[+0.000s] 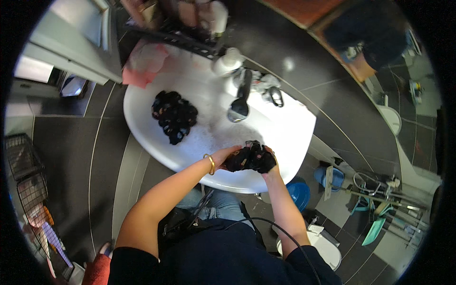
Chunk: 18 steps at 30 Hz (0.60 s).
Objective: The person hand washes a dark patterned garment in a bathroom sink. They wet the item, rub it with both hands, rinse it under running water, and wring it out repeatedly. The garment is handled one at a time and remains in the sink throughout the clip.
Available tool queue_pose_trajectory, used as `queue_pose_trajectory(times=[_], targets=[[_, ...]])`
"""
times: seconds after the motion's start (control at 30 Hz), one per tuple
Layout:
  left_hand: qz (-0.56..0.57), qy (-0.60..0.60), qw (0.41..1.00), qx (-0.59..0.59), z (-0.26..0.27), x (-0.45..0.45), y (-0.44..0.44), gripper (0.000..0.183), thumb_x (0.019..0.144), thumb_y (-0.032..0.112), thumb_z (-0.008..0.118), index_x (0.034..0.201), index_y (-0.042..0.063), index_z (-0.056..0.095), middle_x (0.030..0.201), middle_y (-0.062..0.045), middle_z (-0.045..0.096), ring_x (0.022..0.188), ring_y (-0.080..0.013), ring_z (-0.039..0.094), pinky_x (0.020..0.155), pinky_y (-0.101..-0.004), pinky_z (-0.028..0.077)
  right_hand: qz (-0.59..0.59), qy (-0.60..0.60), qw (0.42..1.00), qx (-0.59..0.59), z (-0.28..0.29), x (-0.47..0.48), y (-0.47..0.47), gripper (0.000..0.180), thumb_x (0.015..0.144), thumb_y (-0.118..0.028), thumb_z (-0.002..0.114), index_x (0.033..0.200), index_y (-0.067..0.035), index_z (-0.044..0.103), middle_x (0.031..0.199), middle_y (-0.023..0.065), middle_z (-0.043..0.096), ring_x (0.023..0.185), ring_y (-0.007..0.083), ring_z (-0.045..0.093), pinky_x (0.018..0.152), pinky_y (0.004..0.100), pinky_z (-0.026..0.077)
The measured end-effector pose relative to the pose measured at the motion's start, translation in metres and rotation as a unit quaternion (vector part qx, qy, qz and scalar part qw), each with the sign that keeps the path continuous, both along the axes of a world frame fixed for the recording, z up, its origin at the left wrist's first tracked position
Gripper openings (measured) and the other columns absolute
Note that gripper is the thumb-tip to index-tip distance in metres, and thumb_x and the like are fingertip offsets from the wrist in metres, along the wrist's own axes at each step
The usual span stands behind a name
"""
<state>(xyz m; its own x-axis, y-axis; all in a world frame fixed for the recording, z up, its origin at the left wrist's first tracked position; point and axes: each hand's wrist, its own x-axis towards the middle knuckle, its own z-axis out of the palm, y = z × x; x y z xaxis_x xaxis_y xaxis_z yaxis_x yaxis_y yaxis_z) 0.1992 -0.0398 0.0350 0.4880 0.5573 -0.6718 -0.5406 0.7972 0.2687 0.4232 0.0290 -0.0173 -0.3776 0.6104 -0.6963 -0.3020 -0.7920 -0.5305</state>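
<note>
Both my hands grip a crumpled black cloth [253, 158] with small lighter patches. It is over the front of a white washbasin [151, 148]. My left hand [229, 156], with a gold bangle at the wrist, holds the cloth's left side. At its right side is my right hand [271, 165], its fingers mostly hidden behind the cloth. A second dark, bunched cloth [174, 115] lies at the left of the basin, apart from my hands. Foamy water [213, 133] covers part of the bowl. Beyond my hands a chrome faucet [239, 108] juts over the bowl.
A white bottle [228, 63] stands behind the faucet. Pink cloth or paper [144, 67] hangs over the basin's far left rim. Below at the right are a blue bucket [299, 196] and a white toilet [323, 245]. A wire rack [32, 188] stands left; a red-clothed leg [97, 269] shows nearby.
</note>
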Motion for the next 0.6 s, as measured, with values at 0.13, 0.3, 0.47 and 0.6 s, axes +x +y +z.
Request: queue_pose_trajectory(times=[0.13,0.3,0.47,0.6], targets=[[-0.046,0.098,0.994,0.009,0.011,0.005,0.008,0.051,0.09,0.041,0.06,0.122,0.002,0.05,0.113,-0.018,0.061,0.095,-0.0293,0.066,0.078,-0.0351,0.055,-0.148,0.08,0.983,0.07,0.04,0.055,0.013,0.034,0.088,-0.025,0.056,0.113,-0.002,0.059,0.111,0.0152,0.064,0.103,0.0279,0.061,0.092,0.042,0.05],[-0.029,0.208,0.977,0.036,-0.015,-0.017,0.002,0.045,0.091,0.038,0.058,0.119,0.004,0.049,0.111,-0.017,0.062,0.097,-0.0277,0.066,0.08,-0.0337,0.054,-0.184,0.092,0.975,0.079,0.056,0.099,0.088,0.033,0.087,-0.031,0.056,0.108,-0.006,0.063,0.103,0.0117,0.068,0.094,0.0247,0.065,0.088,0.0363,0.052],[-0.043,0.323,0.944,0.05,-0.03,-0.043,-0.008,0.036,0.091,0.031,0.059,0.114,0.005,0.052,0.103,-0.011,0.065,0.087,-0.0218,0.068,0.073,-0.03,0.053,-0.152,-0.292,0.894,0.303,0.039,0.116,0.145,0.029,0.084,-0.031,0.07,0.101,-0.007,0.068,0.097,0.0063,0.063,0.092,0.0206,0.061,0.086,0.0316,0.048],[-0.032,0.399,0.914,0.073,-0.046,-0.062,-0.026,0.031,0.092,0.028,0.058,0.112,0.004,0.054,0.099,-0.007,0.065,0.081,-0.0179,0.067,0.07,-0.0282,0.052,-0.055,-0.557,0.734,0.384,0.009,0.134,0.157,0.031,0.081,-0.037,0.073,0.105,-0.017,0.071,0.118,0.0127,0.053,0.115,0.0272,0.05,0.096,0.0388,0.042]])
